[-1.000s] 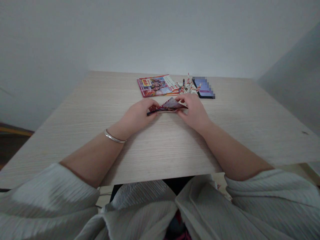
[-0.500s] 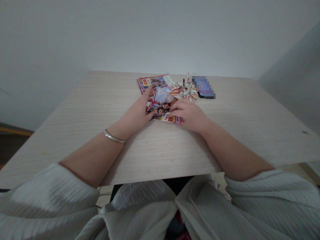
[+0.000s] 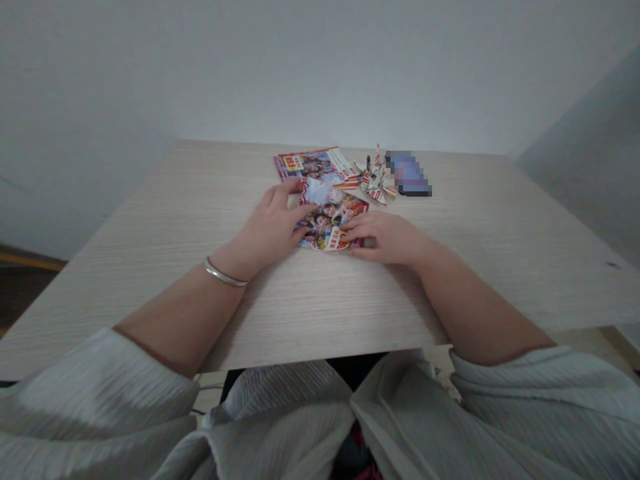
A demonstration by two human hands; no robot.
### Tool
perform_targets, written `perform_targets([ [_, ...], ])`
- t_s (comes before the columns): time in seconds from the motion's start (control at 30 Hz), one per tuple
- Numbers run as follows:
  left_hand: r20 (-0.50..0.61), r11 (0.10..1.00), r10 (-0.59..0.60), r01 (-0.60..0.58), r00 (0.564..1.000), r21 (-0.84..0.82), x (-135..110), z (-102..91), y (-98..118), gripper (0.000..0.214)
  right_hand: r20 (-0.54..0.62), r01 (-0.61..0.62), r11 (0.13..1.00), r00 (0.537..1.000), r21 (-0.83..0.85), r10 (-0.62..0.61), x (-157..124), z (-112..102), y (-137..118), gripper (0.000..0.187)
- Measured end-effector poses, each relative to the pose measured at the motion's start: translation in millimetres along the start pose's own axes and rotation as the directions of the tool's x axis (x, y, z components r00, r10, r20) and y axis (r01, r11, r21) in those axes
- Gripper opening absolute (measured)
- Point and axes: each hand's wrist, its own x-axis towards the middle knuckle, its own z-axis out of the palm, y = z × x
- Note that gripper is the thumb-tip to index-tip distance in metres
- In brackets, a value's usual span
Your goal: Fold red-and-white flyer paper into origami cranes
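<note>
The sheet [image 3: 327,203] lies on the table [image 3: 320,300], with the flyers [image 3: 313,165] just behind it. At the sheet's left side, the left hand [image 3: 267,223] touches it with fingers spread wide; at its right side, the fingers of the right hand [image 3: 393,237] rest upon it, but I cannot tell if they grip.

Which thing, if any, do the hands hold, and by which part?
The left hand touches the printed sheet at its left edge, the right hand at its lower right part; whether they grip or only press it cannot be told.
</note>
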Motion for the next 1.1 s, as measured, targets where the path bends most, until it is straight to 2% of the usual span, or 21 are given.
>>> perform_targets([
  [0.17,0.068,0.997,0.061,-0.065,0.996,0.048,-1.7,-2.3,5.9,0.048,0.008,-0.078,0.995,0.997,0.061,0.077,-1.2,-7.1,1.9,0.024],
  [0.3,0.114,0.972,0.212,-0.221,0.971,0.075,2.1,-9.3,13.5,0.037,0.001,-0.188,0.982,0.982,0.034,0.188,-1.2,-9.9,-1.0,0.030],
  [0.37,0.123,0.962,0.251,-0.261,0.960,0.078,3.1,-11.3,16.8,0.037,0.006,-0.237,0.971,0.972,0.018,0.237,-1.0,-11.5,-3.3,0.031],
  [0.5,0.128,0.966,0.250,-0.256,0.960,0.036,3.4,-12.1,21.1,0.038,0.013,-0.315,0.949,0.949,0.009,0.315,-0.5,-15.3,-7.9,0.029],
  [0.67,0.251,0.968,0.246,-0.222,0.936,-0.121,5.6,-13.3,25.8,0.040,0.037,-0.439,0.898,0.899,0.038,0.437,-0.6,-17.6,-11.0,0.028],
  [0.83,0.327,0.994,0.075,-0.045,0.942,-0.098,5.3,-17.4,36.0,0.034,0.022,-0.501,0.861,0.865,0.082,0.501,1.0,-11.2,-8.2,0.026],
  [0.97,0.324,0.997,-0.040,0.061,0.945,-0.054,3.7,-18.9,40.4,0.038,-0.016,-0.526,0.848,0.849,0.054,0.528,4.0,-3.5,-5.3,0.020],
  [1.03,0.309,0.998,0.014,0.007,0.951,-0.065,2.9,-18.0,38.7,0.043,-0.024,-0.525,0.850,0.850,0.038,0.526,5.0,0.0,-3.7,0.018],
  [1.1,0.296,0.992,0.116,-0.099,0.948,-0.072,2.0,-16.2,35.4,0.047,-0.031,-0.522,0.853,0.852,0.021,0.523,5.7,2.7,-2.5,0.018],
])
